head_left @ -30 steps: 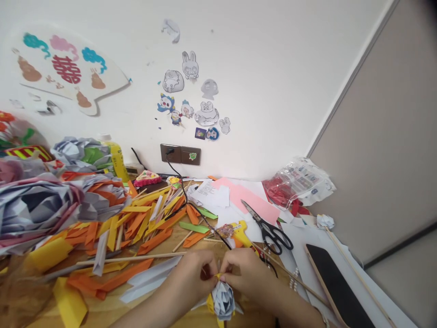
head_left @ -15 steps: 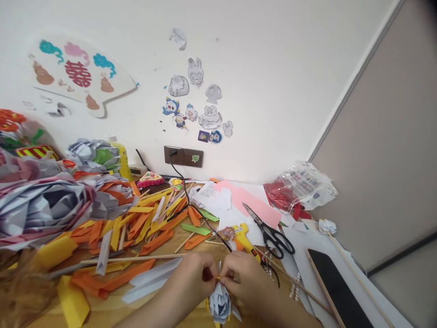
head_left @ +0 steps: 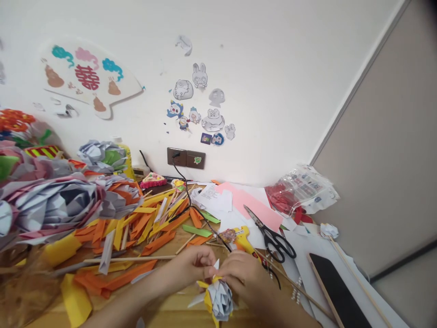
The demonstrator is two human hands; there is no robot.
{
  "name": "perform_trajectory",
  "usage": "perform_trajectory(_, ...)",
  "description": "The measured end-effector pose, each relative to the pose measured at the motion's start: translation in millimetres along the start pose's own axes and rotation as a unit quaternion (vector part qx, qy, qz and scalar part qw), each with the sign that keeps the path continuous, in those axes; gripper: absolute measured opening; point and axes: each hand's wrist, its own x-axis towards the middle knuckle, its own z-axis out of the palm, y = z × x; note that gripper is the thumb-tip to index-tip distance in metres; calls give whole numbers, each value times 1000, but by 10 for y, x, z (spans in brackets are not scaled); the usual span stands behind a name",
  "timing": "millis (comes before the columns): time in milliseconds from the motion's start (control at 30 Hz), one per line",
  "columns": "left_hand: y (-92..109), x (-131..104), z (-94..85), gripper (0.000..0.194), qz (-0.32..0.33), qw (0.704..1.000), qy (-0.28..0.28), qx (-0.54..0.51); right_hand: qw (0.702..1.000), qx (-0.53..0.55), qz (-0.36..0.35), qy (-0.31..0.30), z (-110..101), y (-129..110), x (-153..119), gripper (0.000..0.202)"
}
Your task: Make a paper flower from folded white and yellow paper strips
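Low in the middle of the view is a paper flower (head_left: 220, 298), with folded white petals and yellow paper pieces around its edge. My left hand (head_left: 198, 264) has its fingers curled at the flower's upper edge, by a yellow piece and a white pointed strip. From the right, my right hand (head_left: 241, 271) pinches the flower's upper edge with thumb and fingers. Both hands' fingertips nearly meet there. Just beyond my hands lies a yellow hot glue gun (head_left: 243, 239), and black-handled scissors (head_left: 269, 234) rest to its right.
Yellow and orange folded paper strips (head_left: 139, 228) and wooden sticks spread over the left of the table. Large paper flowers (head_left: 54, 205) are heaped at far left. A black phone (head_left: 336, 289) lies at right on white sheets. A black cord (head_left: 187, 196) runs from the wall socket (head_left: 186, 157).
The flower has turned and tilted to the right, showing more of its yellow pieces. My left hand has shifted slightly left and loosened its fingers. The camera view has swung a little left.
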Motion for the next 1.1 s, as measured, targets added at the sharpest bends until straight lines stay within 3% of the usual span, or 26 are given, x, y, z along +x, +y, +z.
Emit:
perform_trajectory(167, 3, 11, -13, 41, 10, 1000, 16, 14, 998, -7, -56, -30, -97, -42, 32, 24)
perform_trajectory(333, 42, 6, -20, 37, 34, 997, 34, 60, 992, -35, 6, -121, -285, -183, 81, 24)
perform_trajectory(433, 70, 6, -18, 36, 35, 996, 53, 57, 988, -52, 38, -138, -319, -249, 96, 25)
perform_trajectory(533, 96, 9, -13, 37, 38, 995, 71, 60, 986, -79, 19, -146, -291, -274, 89, 26)
perform_trajectory(633, 111, 9, -17, 37, 44, 995, 70, 62, 986, -89, 1, -142, -284, -269, 76, 26)
perform_trajectory(800, 142, -26, -53, 36, 32, 998, 33, 50, 995, -63, 31, -67, -355, -257, 89, 31)
perform_trajectory(1000, 208, -67, -82, 33, 43, 996, 37, 71, 991, -41, 25, -128, -313, -291, 97, 34)
perform_trajectory(1100, 183, -65, -119, 30, 63, 996, 42, 39, 997, -4, 0, -77, -338, -248, 75, 32)
